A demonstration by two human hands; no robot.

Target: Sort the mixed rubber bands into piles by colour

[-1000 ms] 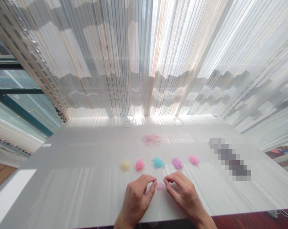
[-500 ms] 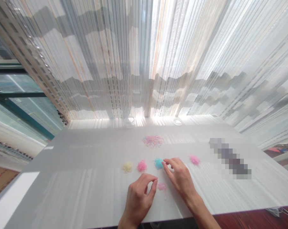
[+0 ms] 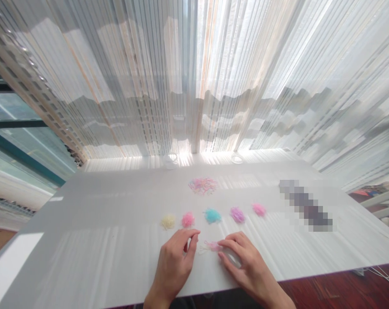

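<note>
Just in front of me lies a small loose heap of pink and pale thin strands (image 3: 212, 246), which look like tiny rubber bands. My right hand (image 3: 247, 266) rests at its right side, index fingertip at the heap's edge, thumb and index apart. To the left of the heap is my left hand (image 3: 175, 262), its thumb and index tips pinched together; whatever they may hold is too small to see. Beyond the hands runs a row of sorted heaps: yellow (image 3: 167, 222), rose pink (image 3: 188, 219), turquoise (image 3: 212, 215), purple (image 3: 237, 215) and bright pink (image 3: 259, 209).
A larger mixed-colour heap (image 3: 203, 186) lies farther back on the white table (image 3: 101, 240). Two clear round items, a left one (image 3: 172, 158) and a right one (image 3: 236, 159), stand by the striped curtain (image 3: 168, 86). A pixelated dark object (image 3: 306, 206) is on the right.
My right hand went out to the purple heap, covering it, then came back to the near heap and its fingers spread. My left hand stayed close by. The near heap is now more spread out.
</note>
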